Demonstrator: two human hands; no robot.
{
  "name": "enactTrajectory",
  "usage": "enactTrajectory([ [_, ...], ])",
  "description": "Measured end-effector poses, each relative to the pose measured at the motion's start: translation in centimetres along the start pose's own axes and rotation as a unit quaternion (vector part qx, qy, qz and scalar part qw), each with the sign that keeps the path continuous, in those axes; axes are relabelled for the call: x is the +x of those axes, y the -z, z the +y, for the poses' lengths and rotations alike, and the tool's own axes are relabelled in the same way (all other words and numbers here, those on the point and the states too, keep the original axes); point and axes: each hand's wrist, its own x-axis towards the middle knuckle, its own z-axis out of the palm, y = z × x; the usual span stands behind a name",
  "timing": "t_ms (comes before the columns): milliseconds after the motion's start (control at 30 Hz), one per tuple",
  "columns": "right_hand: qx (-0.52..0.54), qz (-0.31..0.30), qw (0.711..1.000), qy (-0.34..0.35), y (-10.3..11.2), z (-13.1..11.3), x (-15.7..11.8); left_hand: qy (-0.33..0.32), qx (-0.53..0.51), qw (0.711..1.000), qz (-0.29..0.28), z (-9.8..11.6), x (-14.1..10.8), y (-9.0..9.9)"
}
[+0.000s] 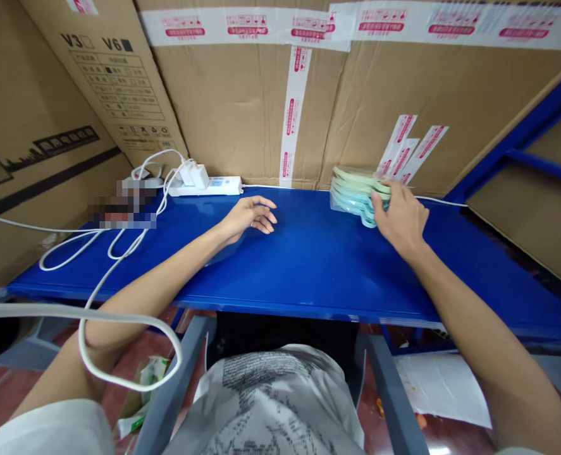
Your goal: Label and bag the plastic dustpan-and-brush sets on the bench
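My right hand (401, 218) is closed on the edge of a clear-wrapped stack of pale green and light blue plastic pieces (353, 193), thumb in front and fingers behind. The exact kind of these pieces does not show. The stack is at the back right of the blue table (299, 265), close to the cardboard wall. Over the left middle of the table, my left hand (249, 218) is open, its fingers loosely bent and apart, with nothing in it.
A white power strip (226, 185) with a plugged-in charger (195, 175) lies along the back. White cables (119, 246) loop over the left side, one hanging in front of my left forearm. Cardboard panels (242, 107) with printed tape stand behind; a blue metal frame (512, 126) rises at right.
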Motion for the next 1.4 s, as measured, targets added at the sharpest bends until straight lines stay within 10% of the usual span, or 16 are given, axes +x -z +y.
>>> enactTrajectory([
  [400,0.031,0.03,0.996,0.072,1.2,0.6,0.2,-0.008,0.027,1.0,0.004,-0.4,0.2,0.0],
  [800,0.114,0.066,0.969,0.21,-2.4,4.8,3.2,-0.007,0.052,0.999,0.001,-0.6,0.5,0.2],
  [1100,0.082,0.266,0.911,0.304,-0.4,1.6,1.0,-0.129,0.204,0.97,0.015,-1.5,1.7,1.5],
  [1400,0.195,0.045,0.866,0.457,-2.2,-1.8,-1.1,-0.243,0.481,0.842,-0.039,-2.2,1.2,1.3],
])
